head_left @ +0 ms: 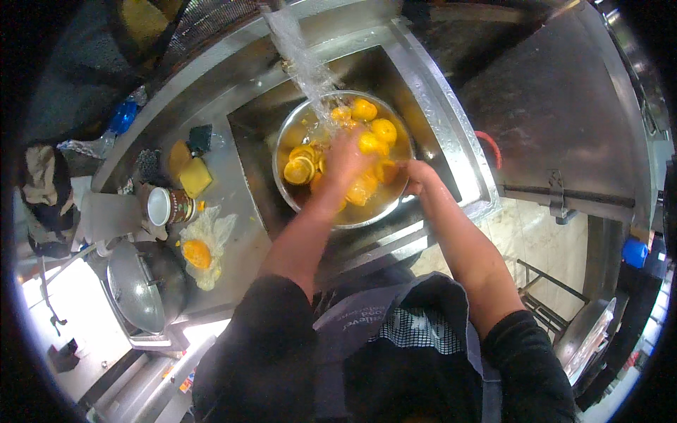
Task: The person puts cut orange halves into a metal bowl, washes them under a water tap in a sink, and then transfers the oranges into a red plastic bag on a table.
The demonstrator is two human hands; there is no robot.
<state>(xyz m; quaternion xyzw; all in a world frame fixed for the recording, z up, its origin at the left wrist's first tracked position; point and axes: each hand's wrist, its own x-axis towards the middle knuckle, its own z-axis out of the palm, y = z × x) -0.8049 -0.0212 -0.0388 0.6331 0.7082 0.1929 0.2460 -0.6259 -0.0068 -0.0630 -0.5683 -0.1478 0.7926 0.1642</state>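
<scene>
A round metal bowl [283,185] sits in the steel sink basin, holding several yellow-orange citrus fruits [384,131]. Some of them look like cut halves or hollow rinds [299,170], at the bowl's left side. My left hand [345,161] reaches down into the bowl among the fruit; motion and splashing water smear its fingers, so its grip does not show. At the bowl's right rim, my right hand [419,176] is closed on the edge. A stream of water [300,53] pours from above into the far part of the bowl.
Left of the sink, the steel counter [243,243] carries a yellow sponge [195,176], an open tub [161,207] and a plastic bag [220,236] with something orange on it. A large wok-like pan [137,285] stands nearer. A red hose-like loop [490,148] lies right of the sink.
</scene>
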